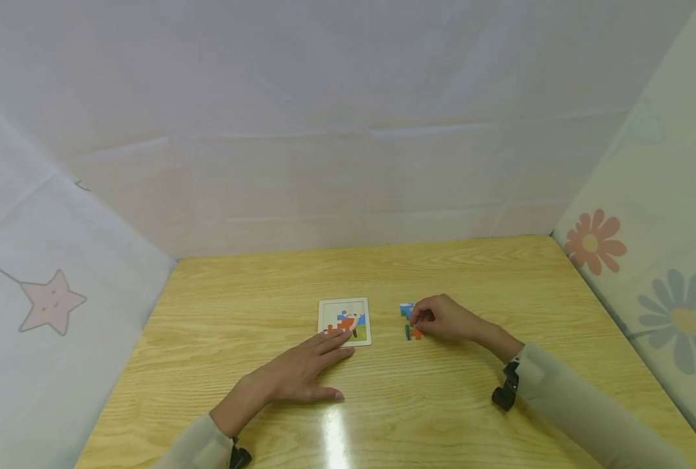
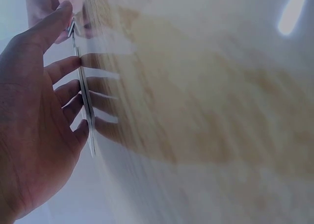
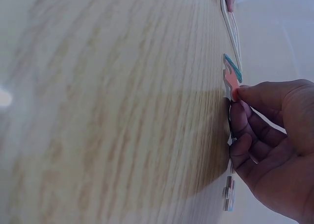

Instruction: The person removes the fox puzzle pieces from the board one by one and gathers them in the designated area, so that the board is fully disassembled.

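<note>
My left hand (image 1: 301, 372) lies with its fingers spread, their tips resting on the near edge of a small white-framed jigsaw board (image 1: 327, 314). Fitted pieces on the board show orange, blue and green parts of a picture; my fingers hide some of it. To the right of the board, my right hand (image 1: 450, 319) has curled fingers and pinches an orange and green jigsaw piece (image 3: 231, 79) at its orange end, low over the table. A blue jigsaw piece (image 1: 405, 309) lies just beyond it, partly covered by the fingers.
The wooden table (image 1: 254, 286) reaches back to a pale cloth wall (image 1: 324, 189). Printed cloth walls stand at both sides, with a pink star (image 1: 53, 301) on the left and flowers (image 1: 595, 242) on the right. Dark wrist cameras (image 1: 505, 389) sit at the sleeves.
</note>
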`<action>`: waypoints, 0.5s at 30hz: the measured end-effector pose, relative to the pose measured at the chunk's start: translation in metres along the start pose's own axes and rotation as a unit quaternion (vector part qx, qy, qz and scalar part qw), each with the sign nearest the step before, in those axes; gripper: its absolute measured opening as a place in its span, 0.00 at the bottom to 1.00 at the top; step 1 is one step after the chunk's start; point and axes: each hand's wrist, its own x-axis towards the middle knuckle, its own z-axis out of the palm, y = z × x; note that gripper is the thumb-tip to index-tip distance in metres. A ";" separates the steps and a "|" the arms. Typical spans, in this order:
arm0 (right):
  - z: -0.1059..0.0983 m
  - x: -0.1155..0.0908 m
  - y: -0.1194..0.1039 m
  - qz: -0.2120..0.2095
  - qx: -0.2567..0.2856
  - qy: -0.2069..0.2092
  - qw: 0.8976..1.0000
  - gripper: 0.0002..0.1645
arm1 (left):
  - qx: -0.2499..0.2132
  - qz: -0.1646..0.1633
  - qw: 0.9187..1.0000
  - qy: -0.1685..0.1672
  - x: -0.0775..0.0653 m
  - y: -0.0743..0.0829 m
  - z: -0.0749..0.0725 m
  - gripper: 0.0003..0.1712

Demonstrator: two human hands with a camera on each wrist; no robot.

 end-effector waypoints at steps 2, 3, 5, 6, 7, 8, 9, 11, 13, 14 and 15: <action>0.000 0.000 0.001 0.001 -0.001 0.002 1.000 0.07 | 0.000 -0.001 1.000 -0.001 0.000 0.000 0.000 0.50; 0.000 0.000 0.001 0.001 -0.001 0.003 1.000 0.07 | -0.001 -0.001 1.000 -0.001 0.000 0.000 0.000 0.51; 0.000 -0.001 0.001 0.000 0.000 0.006 1.000 0.07 | -0.001 -0.002 1.000 -0.002 0.000 0.000 0.000 0.51; 0.000 -0.001 0.001 -0.003 0.000 0.009 1.000 0.07 | -0.002 -0.002 1.000 -0.003 0.000 0.000 0.000 0.51; 0.000 -0.001 0.002 -0.006 0.001 0.011 1.000 0.06 | -0.002 -0.002 1.000 -0.002 0.000 0.000 0.000 0.51; 0.000 -0.001 0.001 -0.009 0.002 0.014 1.000 0.06 | -0.002 -0.003 1.000 -0.002 0.000 0.000 0.000 0.51; 0.000 0.000 0.001 -0.013 0.003 0.018 1.000 0.06 | -0.003 -0.003 1.000 -0.002 0.000 0.000 0.000 0.51; 0.001 0.002 0.000 -0.022 0.001 0.022 1.000 0.05 | -0.002 -0.005 1.000 -0.002 0.000 0.000 0.000 0.51; 0.002 0.005 -0.001 -0.029 0.003 0.025 0.999 0.04 | -0.002 -0.007 1.000 -0.003 -0.001 0.000 0.000 0.51; 0.003 0.007 -0.002 -0.032 0.003 0.026 0.999 0.04 | -0.003 -0.007 1.000 -0.002 -0.001 0.000 0.000 0.51; 0.003 0.009 -0.003 -0.034 0.001 0.026 0.999 0.04 | -0.004 -0.007 1.000 -0.003 -0.002 0.000 0.000 0.51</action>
